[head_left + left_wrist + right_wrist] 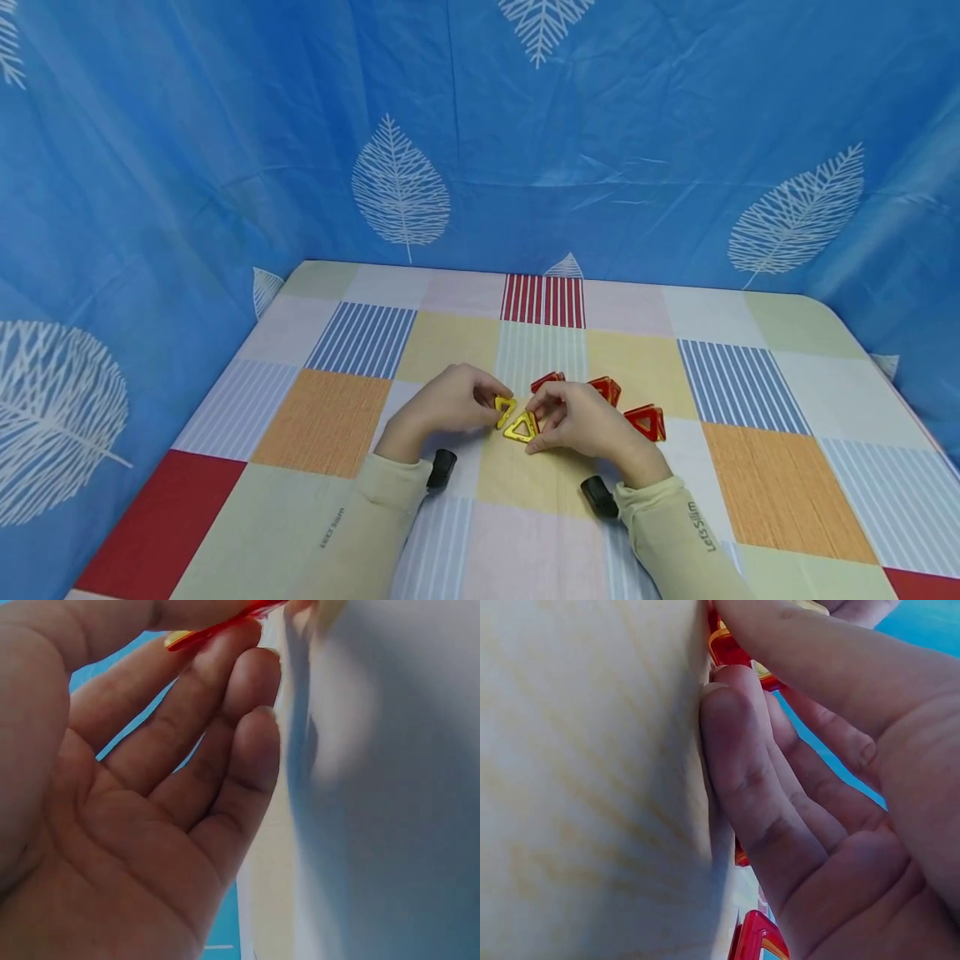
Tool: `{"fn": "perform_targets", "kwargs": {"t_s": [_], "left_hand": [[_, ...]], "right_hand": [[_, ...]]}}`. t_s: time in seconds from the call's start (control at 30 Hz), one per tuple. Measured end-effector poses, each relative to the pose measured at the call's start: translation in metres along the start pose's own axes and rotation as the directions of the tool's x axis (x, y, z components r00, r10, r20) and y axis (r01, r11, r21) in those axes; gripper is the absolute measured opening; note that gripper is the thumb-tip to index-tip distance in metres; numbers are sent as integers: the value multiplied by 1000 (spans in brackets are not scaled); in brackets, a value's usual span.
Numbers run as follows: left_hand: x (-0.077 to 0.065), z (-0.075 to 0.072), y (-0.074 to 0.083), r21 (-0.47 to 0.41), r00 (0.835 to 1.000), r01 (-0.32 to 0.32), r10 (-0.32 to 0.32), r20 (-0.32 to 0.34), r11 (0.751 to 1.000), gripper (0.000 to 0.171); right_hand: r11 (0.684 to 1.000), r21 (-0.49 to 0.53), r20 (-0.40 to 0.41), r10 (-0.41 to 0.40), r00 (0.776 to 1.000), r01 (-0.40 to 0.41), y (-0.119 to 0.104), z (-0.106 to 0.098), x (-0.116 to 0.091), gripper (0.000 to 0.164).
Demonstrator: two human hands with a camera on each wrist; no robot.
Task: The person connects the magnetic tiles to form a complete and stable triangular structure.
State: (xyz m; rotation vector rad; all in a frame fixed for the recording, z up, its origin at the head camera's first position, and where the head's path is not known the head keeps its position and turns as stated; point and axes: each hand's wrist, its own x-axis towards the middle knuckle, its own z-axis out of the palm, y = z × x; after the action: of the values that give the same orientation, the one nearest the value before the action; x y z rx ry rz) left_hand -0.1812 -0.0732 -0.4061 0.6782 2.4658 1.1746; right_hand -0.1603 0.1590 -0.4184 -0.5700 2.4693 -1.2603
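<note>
Near the table's middle, my left hand (pixel 448 402) pinches a yellow triangular tile (pixel 507 417) with an open centre, held on edge. In the left wrist view the edge of this tile (pixel 214 632) looks red and sits between thumb and fingertips, the other fingers loosely bent. My right hand (pixel 583 423) pinches another yellow triangular tile (pixel 531 423) with red at its side, tilted and close over the cloth. The two tiles are a small gap apart in the head view. Red also shows on the right hand's tile (pixel 727 649) in the right wrist view.
Just beyond and right of my right hand lie red triangular tiles: one (pixel 547 381) partly behind the fingers, a stack (pixel 606 389) behind the knuckles, and another stack (pixel 654 422) farther right. A patchwork cloth (pixel 330 417) covers the table; a blue leaf-print curtain (pixel 645 208) surrounds it.
</note>
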Motion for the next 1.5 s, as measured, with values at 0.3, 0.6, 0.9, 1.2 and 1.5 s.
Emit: {"fn": "perform_targets", "kwargs": {"t_s": [0.3, 0.6, 0.9, 1.2, 1.5], "left_hand": [[2, 7, 4, 37, 998, -44, 42, 50, 998, 28], [2, 10, 10, 71, 994, -86, 81, 70, 994, 24], [2, 10, 9, 55, 996, -50, 46, 75, 997, 24], [3, 11, 8, 114, 994, -74, 64, 92, 991, 55], [2, 16, 10, 171, 987, -119, 98, 127, 978, 42]], "right_hand": [[999, -49, -38, 10, 999, -12, -1, 1, 1, 39], [996, -88, -78, 24, 997, -31, -3, 3, 2, 37], [995, -92, -24, 38, 999, -40, -5, -3, 0, 35], [990, -137, -53, 16, 998, -24, -4, -13, -5, 27], [997, -81, -43, 17, 999, -20, -2, -53, -29, 24]]}}
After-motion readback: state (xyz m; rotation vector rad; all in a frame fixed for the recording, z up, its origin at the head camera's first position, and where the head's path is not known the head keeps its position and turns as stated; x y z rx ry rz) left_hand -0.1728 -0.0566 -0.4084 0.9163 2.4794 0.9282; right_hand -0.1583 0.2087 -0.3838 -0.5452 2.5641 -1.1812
